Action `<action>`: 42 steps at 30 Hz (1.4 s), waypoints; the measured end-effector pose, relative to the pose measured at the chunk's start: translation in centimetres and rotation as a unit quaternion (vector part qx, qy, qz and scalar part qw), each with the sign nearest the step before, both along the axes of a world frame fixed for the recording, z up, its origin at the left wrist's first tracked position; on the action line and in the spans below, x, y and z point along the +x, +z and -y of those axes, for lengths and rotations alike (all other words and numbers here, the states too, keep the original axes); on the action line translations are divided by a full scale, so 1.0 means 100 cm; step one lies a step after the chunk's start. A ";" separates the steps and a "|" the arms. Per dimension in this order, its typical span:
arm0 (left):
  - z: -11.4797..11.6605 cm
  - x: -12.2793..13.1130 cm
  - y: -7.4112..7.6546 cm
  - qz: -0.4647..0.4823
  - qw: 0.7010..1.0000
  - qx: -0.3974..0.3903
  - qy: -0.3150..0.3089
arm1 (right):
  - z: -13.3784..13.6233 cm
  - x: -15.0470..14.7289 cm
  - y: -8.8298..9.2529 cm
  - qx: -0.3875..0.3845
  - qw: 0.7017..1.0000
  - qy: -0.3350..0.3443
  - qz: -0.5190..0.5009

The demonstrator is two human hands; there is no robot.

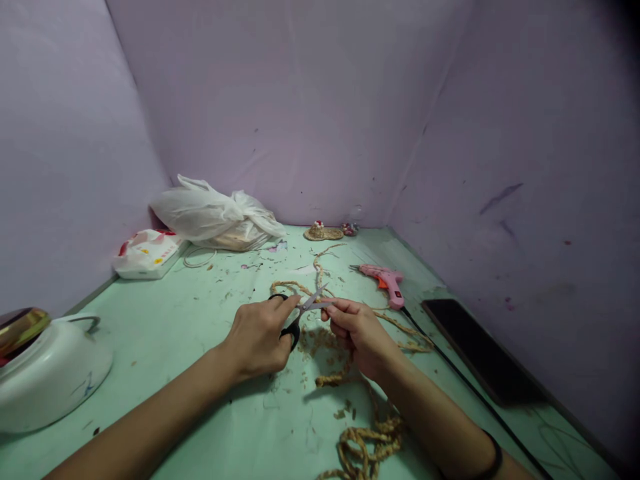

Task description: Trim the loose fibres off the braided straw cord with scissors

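My left hand (260,333) grips a pair of scissors (306,307) by the black handles, with the blades parted and pointing right. The blade tips lie close to the fingertips of my right hand (357,330), which pinches a tan braided cord. Exactly where the cord meets the blades is too small to make out. Lengths of braided cord (290,286) run over the table around both hands. A looser heap of cord (367,443) lies below my right forearm. Short cord trimmings (320,341) are scattered under the hands.
A pink glue gun (383,278) with a black cable lies to the right, beside a dark phone-like slab (480,350). At the back are a small woven piece (323,232) with beads, a white plastic bag (215,213) and a white packet (153,255). A white rounded object (60,373) stands front left.
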State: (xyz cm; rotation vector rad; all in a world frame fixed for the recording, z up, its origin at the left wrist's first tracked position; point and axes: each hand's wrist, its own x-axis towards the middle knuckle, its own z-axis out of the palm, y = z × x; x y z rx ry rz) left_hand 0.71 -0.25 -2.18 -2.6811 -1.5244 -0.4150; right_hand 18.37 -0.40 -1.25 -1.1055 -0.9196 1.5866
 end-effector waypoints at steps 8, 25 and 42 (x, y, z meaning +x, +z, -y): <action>0.000 0.000 0.002 -0.037 0.999 -0.013 -0.005 | 0.001 -0.001 -0.006 0.030 0.998 -0.004 0.052; 0.001 0.002 0.012 -0.021 0.995 -0.096 -0.025 | 0.003 0.000 -0.006 0.102 0.988 0.017 0.116; -0.010 -0.007 0.008 0.163 0.983 -0.066 0.058 | 0.000 -0.001 -0.006 0.017 1.000 -0.019 0.011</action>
